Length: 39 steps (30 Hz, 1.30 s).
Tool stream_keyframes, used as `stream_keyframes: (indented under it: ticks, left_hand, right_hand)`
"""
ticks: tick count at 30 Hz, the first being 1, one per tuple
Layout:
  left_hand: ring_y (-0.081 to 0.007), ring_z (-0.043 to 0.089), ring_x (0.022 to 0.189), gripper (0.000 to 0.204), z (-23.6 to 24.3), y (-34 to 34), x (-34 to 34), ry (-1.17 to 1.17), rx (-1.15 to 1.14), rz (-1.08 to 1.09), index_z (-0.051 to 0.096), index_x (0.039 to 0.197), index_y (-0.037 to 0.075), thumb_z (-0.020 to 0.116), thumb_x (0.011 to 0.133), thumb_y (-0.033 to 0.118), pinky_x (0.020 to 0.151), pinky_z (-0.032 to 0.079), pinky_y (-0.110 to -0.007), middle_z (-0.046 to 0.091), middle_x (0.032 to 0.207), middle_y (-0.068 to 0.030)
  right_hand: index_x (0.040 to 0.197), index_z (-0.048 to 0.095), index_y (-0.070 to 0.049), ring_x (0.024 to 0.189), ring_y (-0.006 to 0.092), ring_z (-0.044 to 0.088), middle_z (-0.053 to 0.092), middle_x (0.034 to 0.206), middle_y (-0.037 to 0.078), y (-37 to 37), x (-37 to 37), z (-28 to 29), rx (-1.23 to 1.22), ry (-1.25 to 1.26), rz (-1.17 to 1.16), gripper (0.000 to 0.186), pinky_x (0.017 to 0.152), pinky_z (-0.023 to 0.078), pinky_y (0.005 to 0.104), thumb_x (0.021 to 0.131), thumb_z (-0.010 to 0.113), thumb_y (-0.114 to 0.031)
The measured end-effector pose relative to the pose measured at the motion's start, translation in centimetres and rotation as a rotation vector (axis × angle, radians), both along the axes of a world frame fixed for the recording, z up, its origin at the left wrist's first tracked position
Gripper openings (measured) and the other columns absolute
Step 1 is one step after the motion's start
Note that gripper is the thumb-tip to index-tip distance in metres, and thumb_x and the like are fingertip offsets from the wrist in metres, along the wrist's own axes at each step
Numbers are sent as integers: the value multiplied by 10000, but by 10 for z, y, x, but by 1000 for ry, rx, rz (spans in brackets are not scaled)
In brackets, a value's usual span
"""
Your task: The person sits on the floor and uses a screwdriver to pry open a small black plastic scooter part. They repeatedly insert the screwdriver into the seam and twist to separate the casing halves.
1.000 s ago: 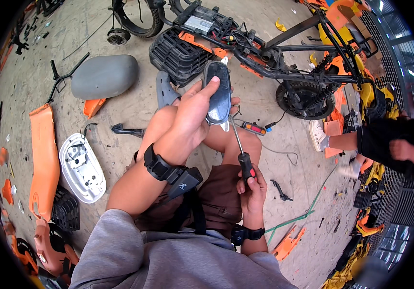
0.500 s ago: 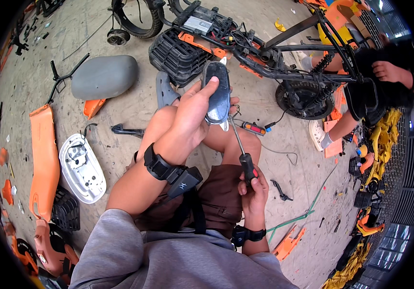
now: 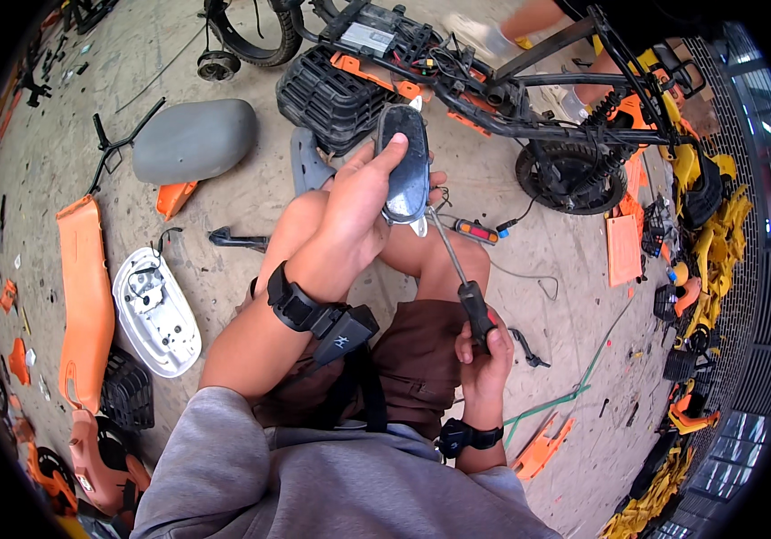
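My left hand (image 3: 356, 202) grips an oblong, glossy dark part (image 3: 408, 180) with pale tabs at both ends, thumb lying across its top face, above my bent knees. Below it on the right, my right hand (image 3: 484, 364) is closed on a screwdriver (image 3: 473, 305) with a black and red handle. The long shaft reaches up to the part's lower right edge; whether the tip is seated in a screw is too small to tell. A small red and yellow light unit (image 3: 475, 230) with a cable lies on the floor just beyond.
A stripped black scooter frame (image 3: 529, 135) and black crate (image 3: 327, 99) lie ahead. Left are a grey seat (image 3: 194, 139), orange panel (image 3: 82, 296) and white shell (image 3: 154, 310). Yellow and orange parts (image 3: 718, 216) pile at right. A co-worker's legs (image 3: 538, 22) are behind the frame.
The co-worker has moved from the right side to behind the scooter frame at the top. My right hand and screwdriver handle have shifted slightly rightward; the held part sits slightly higher in view.
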<state>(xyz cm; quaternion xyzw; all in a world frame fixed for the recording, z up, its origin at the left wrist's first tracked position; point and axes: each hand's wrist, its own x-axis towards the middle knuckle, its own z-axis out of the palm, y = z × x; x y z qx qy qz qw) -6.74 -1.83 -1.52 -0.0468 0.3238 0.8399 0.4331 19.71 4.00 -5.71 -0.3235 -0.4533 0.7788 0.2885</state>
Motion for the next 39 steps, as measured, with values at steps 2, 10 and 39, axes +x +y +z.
stream_keyframes:
  ticks: [2,10,39]
  left_hand:
    - [-294,678,898,291,-1,0,-1,4,2,0,511,1155,-5,515,993,237,744,597,-400,633,1039,-155]
    - [-297,674,914,323,0,0,0,24,-15,9,491,1164,-38,517,992,234,758,595,-403,625,1057,-168]
    - [-280,674,897,286,3,-1,0,46,-21,14,484,1159,-14,513,994,217,736,593,-394,626,1026,-149]
  right_hand:
    - [1208,542,87,527,116,475,602,806,128,0,0,1,17,-9,-8,539,487,379,236,879,642,-328]
    - [1186,547,90,516,126,472,580,745,117,3,4,12,141,1,-154,577,478,373,244,855,666,-367]
    - [996,664,90,733,187,616,668,836,150,12,-6,73,901,-335,-156,517,669,470,271,753,772,-353]
